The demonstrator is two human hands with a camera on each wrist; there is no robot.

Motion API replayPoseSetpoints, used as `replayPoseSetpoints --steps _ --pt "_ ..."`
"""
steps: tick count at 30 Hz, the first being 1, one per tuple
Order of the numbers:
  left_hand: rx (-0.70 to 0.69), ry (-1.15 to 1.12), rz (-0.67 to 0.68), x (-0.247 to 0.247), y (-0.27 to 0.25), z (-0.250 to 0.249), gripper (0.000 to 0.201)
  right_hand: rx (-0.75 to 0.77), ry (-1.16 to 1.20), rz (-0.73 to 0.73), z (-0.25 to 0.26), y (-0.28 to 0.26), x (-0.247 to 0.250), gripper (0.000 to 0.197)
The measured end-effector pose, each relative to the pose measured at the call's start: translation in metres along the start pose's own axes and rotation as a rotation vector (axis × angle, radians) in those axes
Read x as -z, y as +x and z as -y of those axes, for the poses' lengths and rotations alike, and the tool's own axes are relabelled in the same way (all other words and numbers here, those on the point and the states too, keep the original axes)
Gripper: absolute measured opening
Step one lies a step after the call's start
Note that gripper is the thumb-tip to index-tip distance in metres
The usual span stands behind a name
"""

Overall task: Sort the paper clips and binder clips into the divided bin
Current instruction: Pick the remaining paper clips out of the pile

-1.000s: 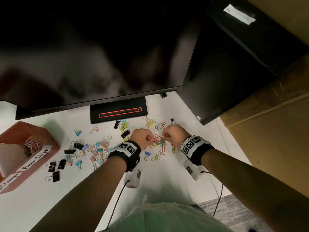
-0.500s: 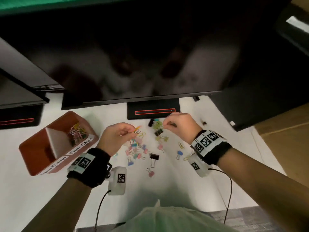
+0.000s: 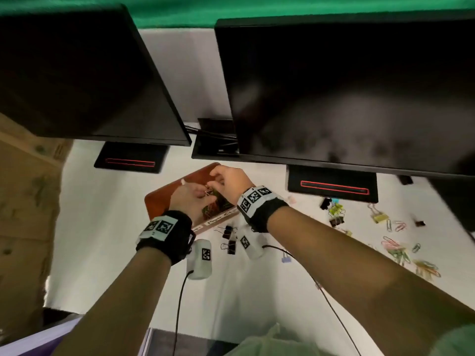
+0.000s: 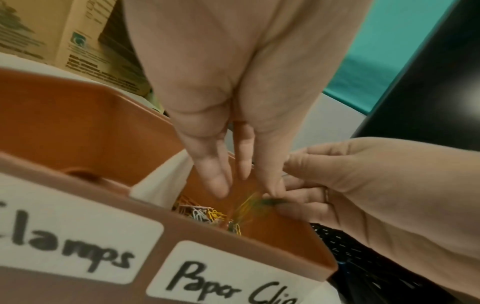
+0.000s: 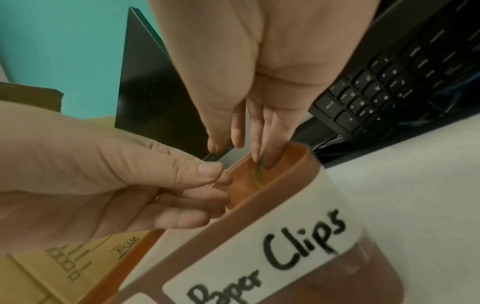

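The orange divided bin (image 3: 159, 199) stands on the white desk with labels "Clamps" (image 4: 64, 246) and "Paper Clips" (image 5: 272, 257). Both hands hover over the paper-clip compartment. My left hand (image 3: 205, 195) pinches a thin clip between thumb and forefinger (image 5: 221, 176). My right hand (image 3: 216, 185) points its fingers down and pinches blurred green and yellow paper clips (image 5: 259, 174) just above the compartment. A pile of coloured paper clips (image 4: 205, 214) lies inside. The Clamps compartment looks bare in the part I see.
Loose paper clips (image 3: 395, 250) and coloured binder clips (image 3: 336, 214) lie scattered to the right; black binder clips (image 3: 228, 237) sit by the bin's front. Two dark monitors (image 3: 334, 86) overhang the desk. A keyboard (image 5: 389, 82) lies behind the bin, a cardboard box (image 3: 25, 201) on the left.
Both hands left the clip pile with paper clips and moved left to the bin. They now hang over the paper-clip compartment, and my view has swung left with them.
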State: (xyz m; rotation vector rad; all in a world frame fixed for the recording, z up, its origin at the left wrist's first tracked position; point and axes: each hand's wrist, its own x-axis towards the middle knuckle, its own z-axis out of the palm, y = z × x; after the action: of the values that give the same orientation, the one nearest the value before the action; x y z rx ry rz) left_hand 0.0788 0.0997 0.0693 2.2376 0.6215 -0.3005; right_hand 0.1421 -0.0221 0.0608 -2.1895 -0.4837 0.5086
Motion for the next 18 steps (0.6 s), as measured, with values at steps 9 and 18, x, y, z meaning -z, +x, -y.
replayPoseSetpoints --steps 9,18 --pt "-0.293 -0.036 0.149 -0.031 -0.022 -0.033 0.027 0.058 -0.041 -0.057 -0.069 -0.085 0.055 0.021" --pt "-0.471 0.192 0.444 -0.187 -0.078 -0.117 0.048 -0.512 -0.339 -0.034 -0.220 -0.251 0.153 0.064"
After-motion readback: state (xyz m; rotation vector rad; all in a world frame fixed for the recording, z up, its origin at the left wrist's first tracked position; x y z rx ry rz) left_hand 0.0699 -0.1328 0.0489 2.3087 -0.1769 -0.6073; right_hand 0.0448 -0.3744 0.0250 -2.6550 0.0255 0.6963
